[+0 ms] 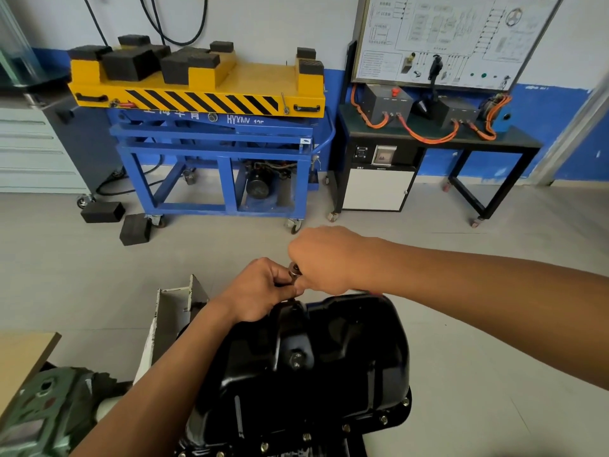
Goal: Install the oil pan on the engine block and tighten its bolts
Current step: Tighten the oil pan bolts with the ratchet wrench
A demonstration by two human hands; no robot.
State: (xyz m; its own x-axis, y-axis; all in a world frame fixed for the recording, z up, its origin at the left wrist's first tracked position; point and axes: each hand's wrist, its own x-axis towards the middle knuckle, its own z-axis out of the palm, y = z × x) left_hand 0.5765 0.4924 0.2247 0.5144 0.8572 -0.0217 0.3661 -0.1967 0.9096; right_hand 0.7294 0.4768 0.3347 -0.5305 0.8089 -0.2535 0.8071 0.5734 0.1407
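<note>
A workshop with a pale tiled floor (494, 291) and a blue-and-white wall. Close in front of the person sits the black oil pan (346, 351), its deep side facing up. A row of bolts (345, 427) sits in the pan's near flange. Both hands meet just over the pan's far end. The left hand (260, 288) curls its fingers round a small metal tool (294, 271), and the right hand (324, 258) closes over the same tool from the other side. A blue lift cart (211, 143) with a yellow top stands well beyond the pan. Beyond the pan to the right stands a black bench (514, 140) carrying orange cables.
</note>
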